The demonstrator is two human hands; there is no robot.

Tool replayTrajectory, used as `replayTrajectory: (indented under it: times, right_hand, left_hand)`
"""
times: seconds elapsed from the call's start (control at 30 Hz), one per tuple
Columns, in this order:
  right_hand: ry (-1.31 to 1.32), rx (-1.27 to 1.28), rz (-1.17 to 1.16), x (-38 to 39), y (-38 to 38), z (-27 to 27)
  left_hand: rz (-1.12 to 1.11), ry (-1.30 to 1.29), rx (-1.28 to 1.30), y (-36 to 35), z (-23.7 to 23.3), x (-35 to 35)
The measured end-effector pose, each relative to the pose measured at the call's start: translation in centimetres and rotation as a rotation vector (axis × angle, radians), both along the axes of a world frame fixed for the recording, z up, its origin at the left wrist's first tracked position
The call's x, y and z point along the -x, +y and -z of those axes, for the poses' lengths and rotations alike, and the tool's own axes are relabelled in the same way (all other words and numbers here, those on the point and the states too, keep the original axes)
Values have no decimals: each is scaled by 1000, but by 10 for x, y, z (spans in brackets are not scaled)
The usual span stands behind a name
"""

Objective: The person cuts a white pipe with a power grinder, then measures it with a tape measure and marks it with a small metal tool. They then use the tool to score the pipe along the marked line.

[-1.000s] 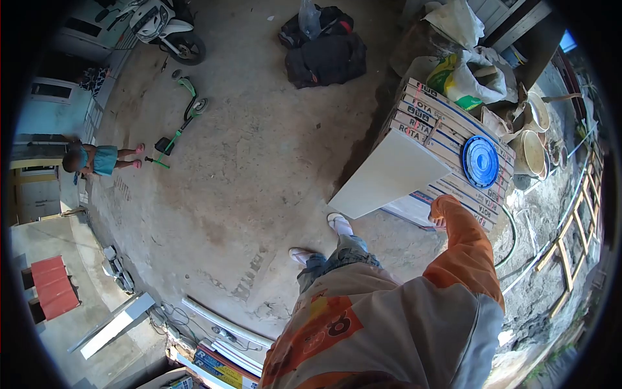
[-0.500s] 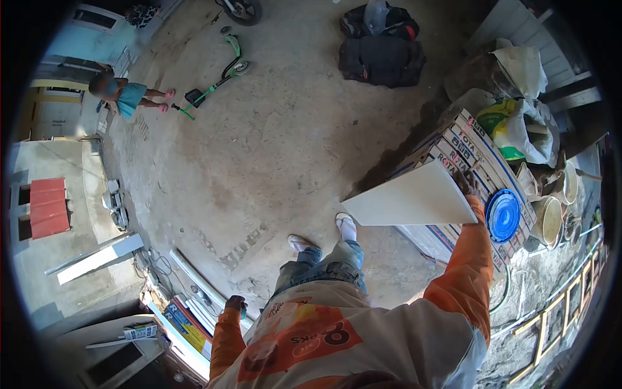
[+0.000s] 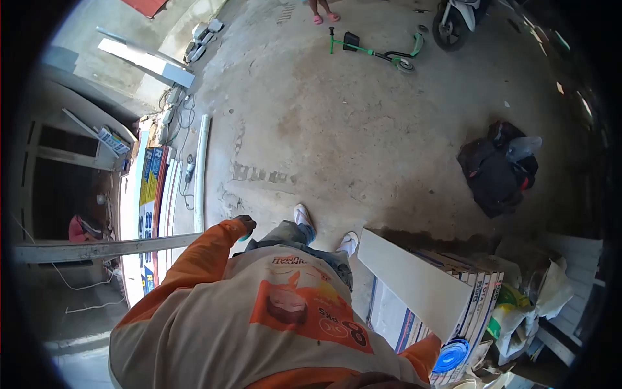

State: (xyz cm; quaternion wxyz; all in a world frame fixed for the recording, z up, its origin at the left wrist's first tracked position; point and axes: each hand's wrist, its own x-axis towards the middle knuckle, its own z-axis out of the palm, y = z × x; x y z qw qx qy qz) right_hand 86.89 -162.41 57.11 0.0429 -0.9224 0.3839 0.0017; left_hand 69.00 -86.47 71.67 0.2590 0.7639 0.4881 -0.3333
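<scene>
A large flat white tile (image 3: 414,285) leans at a slant beside my right leg, in front of the stacked cartons. My right sleeve (image 3: 424,353) reaches its near edge, where my right hand grips it; the fingers are now hidden behind the tile. My left hand (image 3: 246,223) hangs low at my left side with its fingers curled. A bit of teal shows just under that hand, too small to name.
Printed cartons (image 3: 483,292) stand at the right with a blue lid (image 3: 451,355) and sacks (image 3: 518,318) by them. Ahead lie a dark bag (image 3: 495,172) and a green scooter (image 3: 372,52); a person's feet (image 3: 324,18) stand beyond. A pipe (image 3: 202,168) and cables lie left.
My view has swung left, so the scooter, the bag and the motorbike appear farther right. The tile stays in my right hand, now lower in view. My left hand remains by my side.
</scene>
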Motion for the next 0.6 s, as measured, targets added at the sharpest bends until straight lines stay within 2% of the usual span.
replayTrajectory:
  times: [0.1, 0.2, 0.23, 0.3, 0.33, 0.4, 0.5, 0.53, 0.6]
  right_hand:
    - [-56, -25, -67, -7, 42, 2]
    - [-50, -143, -131, -4, 89, 9]
    - [-35, -182, -150, -2, 104, 11]
    - [23, -301, -174, 4, 141, 18]
    - [57, -362, -171, 9, 159, 22]
    - [142, -478, -178, 16, 198, 30]
    - [295, -627, -195, 23, 265, 40]
    - [351, -668, -208, 23, 289, 42]
    - [422, -741, -273, 14, 347, 47]
  left_hand:
    - [-7, 99, -39, 10, -2, 8]
    - [-100, 64, -80, 16, 20, 38]
    - [-140, 64, -75, 25, 43, 60]
    - [403, 27, 28, 46, 89, 104]
    - [375, 20, 31, 45, 80, 106]
    - [630, 62, 29, 45, 42, 88]
    - [436, -35, -104, 67, 55, 90]
    - [412, -50, -102, 75, 41, 74]
    - [-88, -17, 105, 103, -11, 20]
